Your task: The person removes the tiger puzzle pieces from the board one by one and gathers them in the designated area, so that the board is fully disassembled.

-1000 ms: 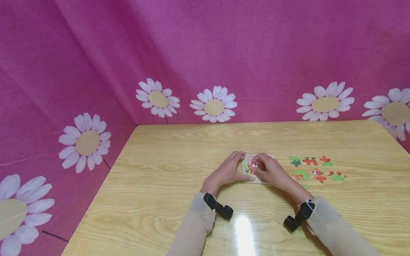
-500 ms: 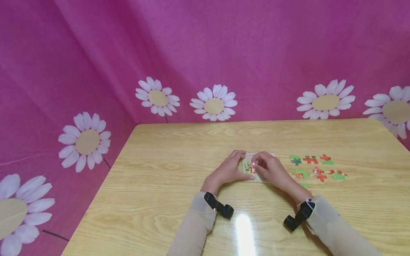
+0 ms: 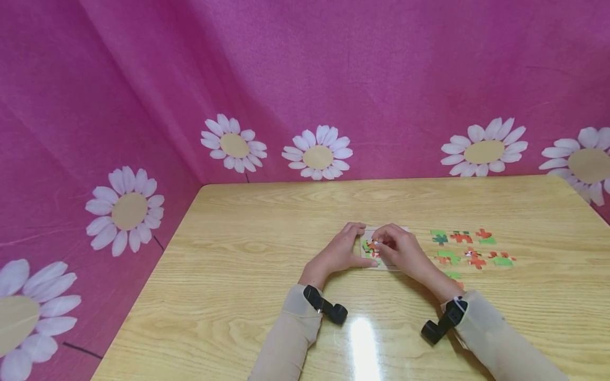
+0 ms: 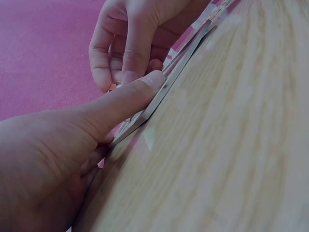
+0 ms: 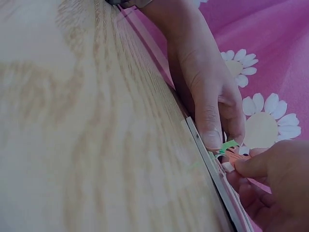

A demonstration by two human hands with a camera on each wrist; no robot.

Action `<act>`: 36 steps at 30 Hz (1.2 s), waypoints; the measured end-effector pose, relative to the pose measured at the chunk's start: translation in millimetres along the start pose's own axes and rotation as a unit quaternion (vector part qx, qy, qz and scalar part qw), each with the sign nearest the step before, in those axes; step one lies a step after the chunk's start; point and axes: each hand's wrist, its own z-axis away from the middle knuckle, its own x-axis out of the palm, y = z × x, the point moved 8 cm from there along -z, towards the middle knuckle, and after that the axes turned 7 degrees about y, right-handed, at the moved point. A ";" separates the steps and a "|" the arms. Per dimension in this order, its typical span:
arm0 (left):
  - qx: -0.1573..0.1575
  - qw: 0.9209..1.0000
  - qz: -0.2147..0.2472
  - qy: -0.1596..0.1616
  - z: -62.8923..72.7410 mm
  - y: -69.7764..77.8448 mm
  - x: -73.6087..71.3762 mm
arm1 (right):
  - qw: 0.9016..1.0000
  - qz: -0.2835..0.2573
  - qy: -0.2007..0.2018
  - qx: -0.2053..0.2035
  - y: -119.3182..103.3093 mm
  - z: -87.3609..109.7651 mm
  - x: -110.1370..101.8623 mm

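Note:
My left hand (image 3: 337,250) holds a small light puzzle tray (image 3: 369,234) by its left side, thumb on the near rim and fingertips at the far corner. In the left wrist view, the thumb presses the tray's edge (image 4: 157,100). Over the tray's left part, my right hand (image 3: 406,253) pinches an orange jigsaw piece (image 5: 234,156) between thumb and fingers. Green bits of puzzle (image 5: 229,145) show beside that piece in the right wrist view. My right hand hides much of the tray's right half.
Several loose jigsaw pieces, among them a green one (image 3: 439,237) and an orange one (image 3: 474,259), lie in rows right of the tray on the wooden table (image 3: 267,227). One near piece (image 3: 454,275) lies beside my right forearm. A pink flowered curtain (image 3: 381,79) stands behind.
The orange piece has shifted slightly left and turned a little in my right fingers, over the tray's left part. My left hand stays on the tray; the loose pieces have not moved.

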 end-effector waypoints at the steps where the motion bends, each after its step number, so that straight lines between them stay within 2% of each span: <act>1: -0.001 1.000 -0.001 0.001 0.1 0.0 -0.1 | 1.000 -0.003 0.001 0.005 1.0 0.1 -0.2; 13: -0.007 1.000 -0.006 0.005 0.9 -0.2 -0.5 | 0.998 -0.039 -0.002 0.047 7.5 2.7 -6.2; 28: -0.005 1.000 -0.009 0.008 0.7 0.1 -0.2 | 0.997 -0.061 -0.003 0.052 11.2 12.4 -19.4; 36: -0.003 1.000 -0.009 0.009 0.1 -0.1 0.1 | 0.994 -0.085 -0.011 0.075 17.4 20.0 -27.8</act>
